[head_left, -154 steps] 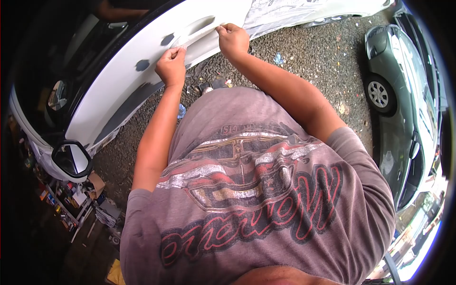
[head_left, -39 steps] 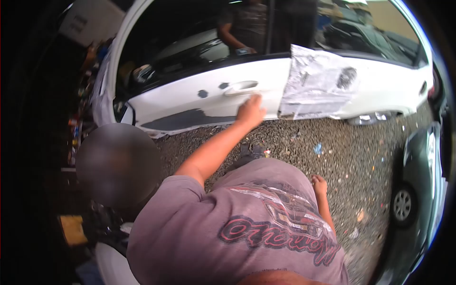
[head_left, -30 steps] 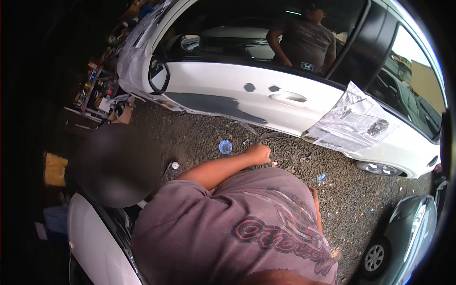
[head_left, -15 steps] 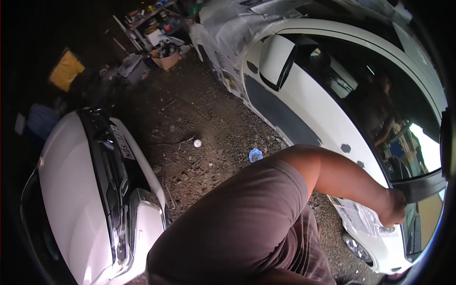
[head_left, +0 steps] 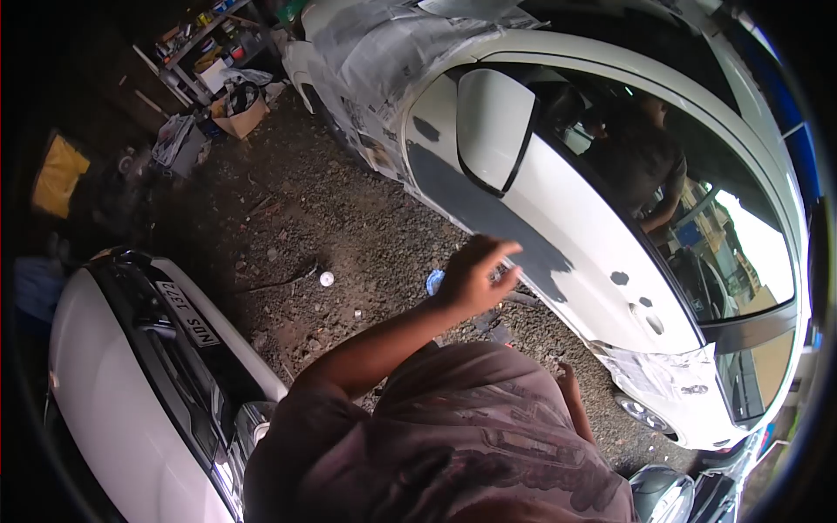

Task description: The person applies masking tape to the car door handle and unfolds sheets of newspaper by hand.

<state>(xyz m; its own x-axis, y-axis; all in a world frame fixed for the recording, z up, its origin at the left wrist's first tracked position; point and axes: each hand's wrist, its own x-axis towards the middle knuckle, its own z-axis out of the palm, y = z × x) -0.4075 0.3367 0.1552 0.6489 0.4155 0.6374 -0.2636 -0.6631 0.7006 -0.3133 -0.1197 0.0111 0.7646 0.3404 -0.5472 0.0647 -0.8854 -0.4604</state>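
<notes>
My left hand (head_left: pixel 475 277) is raised in front of the lower door of the white car (head_left: pixel 571 205). Its thumb and fingers are apart, and nothing shows between them. Dark grey patches (head_left: pixel 497 218) mark the door behind it. My right hand (head_left: pixel 567 382) hangs low beside my shirt, small and partly seen, its fingers loosely apart with no object visible. Masking sheets (head_left: pixel 654 373) cover part of the car's side beyond the door handle (head_left: pixel 645 318).
A second white car (head_left: pixel 131 383) stands at the lower left. Gravel ground (head_left: pixel 349 227) lies between the cars, with a white round item (head_left: pixel 327 279) and blue crumpled material (head_left: pixel 434 281). A cardboard box (head_left: pixel 240 113) and cluttered shelf (head_left: pixel 205 52) are farther back.
The view has swung left from the door handle, where both hands were at first. My left arm, stretched far right half a second ago, is now bent back with its fingers spread.
</notes>
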